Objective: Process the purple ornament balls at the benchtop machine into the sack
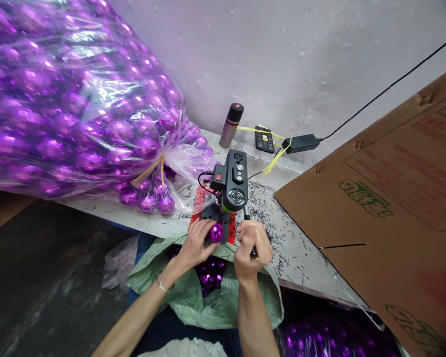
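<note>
While a purple ball [216, 232] is pinched between thumb and fingers of the left hand [196, 243], a black handle [253, 253] is gripped by the closed right hand [251, 243].
The ball is held at the base of the black machine [235, 181], near the green sack [188, 300], in which more balls [210, 272] are seen; dark scraps [269, 213] are scattered over the table [171, 225].

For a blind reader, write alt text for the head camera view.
A person's left hand holds a shiny purple ball at a black machine while the right hand grips its lever. Left, a tied clear bag holds similar balls; right, a cardboard box.
</note>
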A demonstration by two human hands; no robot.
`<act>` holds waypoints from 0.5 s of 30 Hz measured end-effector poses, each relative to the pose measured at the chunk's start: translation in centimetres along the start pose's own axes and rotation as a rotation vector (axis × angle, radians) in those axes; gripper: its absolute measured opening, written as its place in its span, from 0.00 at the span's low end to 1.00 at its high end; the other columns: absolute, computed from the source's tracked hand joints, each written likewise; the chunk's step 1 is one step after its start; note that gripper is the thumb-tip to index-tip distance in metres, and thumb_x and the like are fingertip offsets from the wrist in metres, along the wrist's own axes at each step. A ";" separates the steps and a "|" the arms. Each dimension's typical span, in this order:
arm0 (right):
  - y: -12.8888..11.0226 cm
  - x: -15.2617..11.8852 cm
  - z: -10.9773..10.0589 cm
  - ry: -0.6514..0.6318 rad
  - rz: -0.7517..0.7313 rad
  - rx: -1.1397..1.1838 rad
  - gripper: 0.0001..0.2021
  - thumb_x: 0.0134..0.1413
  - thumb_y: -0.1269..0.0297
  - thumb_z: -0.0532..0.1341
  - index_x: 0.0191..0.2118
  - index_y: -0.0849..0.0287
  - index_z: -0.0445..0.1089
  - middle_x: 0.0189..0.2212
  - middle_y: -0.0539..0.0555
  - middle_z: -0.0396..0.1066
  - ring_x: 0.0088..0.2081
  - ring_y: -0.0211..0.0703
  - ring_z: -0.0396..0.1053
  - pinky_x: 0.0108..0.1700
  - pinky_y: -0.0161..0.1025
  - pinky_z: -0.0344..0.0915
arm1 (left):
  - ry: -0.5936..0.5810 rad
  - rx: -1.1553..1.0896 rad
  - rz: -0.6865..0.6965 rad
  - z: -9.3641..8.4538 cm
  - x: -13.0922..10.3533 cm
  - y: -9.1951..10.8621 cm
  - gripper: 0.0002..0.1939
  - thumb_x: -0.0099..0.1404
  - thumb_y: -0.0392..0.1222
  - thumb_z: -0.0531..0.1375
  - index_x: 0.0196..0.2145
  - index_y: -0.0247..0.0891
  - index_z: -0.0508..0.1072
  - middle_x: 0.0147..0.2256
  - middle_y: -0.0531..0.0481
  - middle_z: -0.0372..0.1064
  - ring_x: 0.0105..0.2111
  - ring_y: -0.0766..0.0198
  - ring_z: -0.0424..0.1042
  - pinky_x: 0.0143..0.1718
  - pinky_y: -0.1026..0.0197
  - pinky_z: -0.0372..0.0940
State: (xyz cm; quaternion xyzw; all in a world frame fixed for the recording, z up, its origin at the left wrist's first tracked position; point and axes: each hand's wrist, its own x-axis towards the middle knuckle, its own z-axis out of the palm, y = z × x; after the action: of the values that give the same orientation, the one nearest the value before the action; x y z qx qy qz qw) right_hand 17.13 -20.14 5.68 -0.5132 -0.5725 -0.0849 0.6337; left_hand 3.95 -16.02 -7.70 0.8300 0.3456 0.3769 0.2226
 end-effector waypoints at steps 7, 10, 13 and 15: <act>0.9 -1.7 0.1 -0.012 -0.027 -0.016 0.15 0.65 0.76 0.52 0.27 0.56 0.61 0.24 0.48 0.66 0.28 0.37 0.68 0.31 0.37 0.61 | 0.052 0.110 0.056 -2.9 -0.2 -1.4 0.26 0.75 0.47 0.51 0.67 0.38 0.60 0.61 0.35 0.67 0.62 0.48 0.67 0.63 0.40 0.62; 0.9 -1.9 0.2 -0.001 -0.022 -0.009 0.15 0.64 0.77 0.53 0.26 0.56 0.62 0.24 0.49 0.66 0.27 0.38 0.67 0.30 0.38 0.61 | 0.147 0.215 -0.172 -4.0 5.7 -5.0 0.19 0.71 0.37 0.50 0.55 0.35 0.72 0.55 0.31 0.72 0.57 0.44 0.70 0.60 0.37 0.63; 1.1 -2.1 0.2 0.003 -0.018 0.002 0.15 0.64 0.77 0.53 0.26 0.56 0.62 0.24 0.48 0.66 0.27 0.39 0.68 0.29 0.38 0.61 | 0.011 0.165 -0.227 -4.6 12.2 -8.1 0.14 0.63 0.34 0.54 0.43 0.32 0.77 0.41 0.29 0.77 0.48 0.40 0.74 0.53 0.38 0.67; 1.3 -2.2 0.2 0.003 -0.029 0.001 0.15 0.64 0.77 0.53 0.26 0.56 0.62 0.24 0.48 0.65 0.28 0.39 0.68 0.29 0.38 0.62 | -0.022 0.129 -0.190 -4.6 15.6 -9.2 0.14 0.61 0.35 0.56 0.42 0.35 0.77 0.39 0.35 0.78 0.45 0.46 0.75 0.52 0.44 0.70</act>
State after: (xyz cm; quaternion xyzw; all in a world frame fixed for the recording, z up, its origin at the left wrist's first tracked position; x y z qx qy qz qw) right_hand 17.12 -20.44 3.14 -0.5043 -0.5791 -0.0946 0.6336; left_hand 4.01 2.14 -3.31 0.8101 0.4438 0.3220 0.2074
